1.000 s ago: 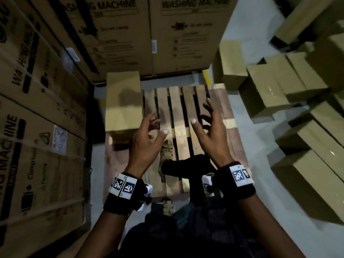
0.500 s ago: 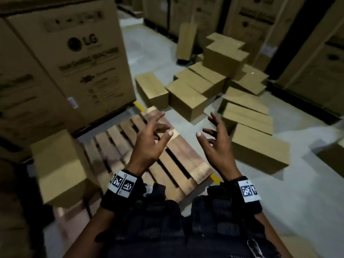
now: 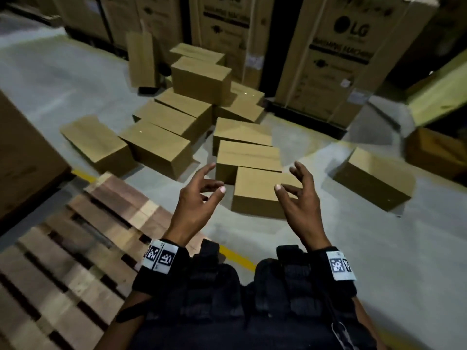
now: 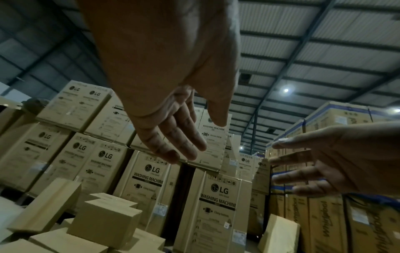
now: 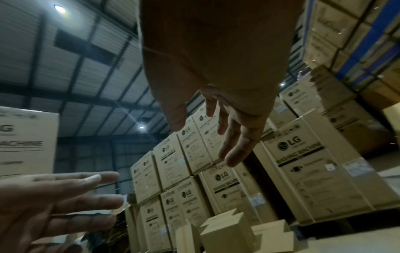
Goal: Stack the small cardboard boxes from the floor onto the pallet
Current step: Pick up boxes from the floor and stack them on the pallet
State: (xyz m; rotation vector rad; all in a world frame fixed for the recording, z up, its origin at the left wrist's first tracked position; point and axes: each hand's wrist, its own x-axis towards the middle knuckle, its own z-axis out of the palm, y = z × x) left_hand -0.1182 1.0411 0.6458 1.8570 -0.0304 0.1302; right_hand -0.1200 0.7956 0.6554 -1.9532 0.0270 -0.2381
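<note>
Several small cardboard boxes lie scattered on the grey floor ahead; the nearest box (image 3: pixel 255 193) sits just beyond my two hands. My left hand (image 3: pixel 202 190) and right hand (image 3: pixel 295 188) are raised side by side in the air, fingers loosely spread, holding nothing. The wooden pallet (image 3: pixel 75 261) lies at the lower left, its near slats bare. In the left wrist view my left hand (image 4: pixel 179 140) hangs empty above a small box (image 4: pixel 103 220), with the right hand (image 4: pixel 324 164) beside it. The right wrist view shows my right hand (image 5: pixel 218 133) empty too.
Tall washing-machine cartons (image 3: pixel 328 59) wall the back and a big carton (image 3: pixel 22 157) stands at the left. A lone small box (image 3: pixel 374 180) lies at the right. A yellow floor line (image 3: pixel 237 258) runs past the pallet corner.
My view has swung right, from the pallet and the box standing on it to the pile of boxes on the floor. Both hands stayed empty and raised.
</note>
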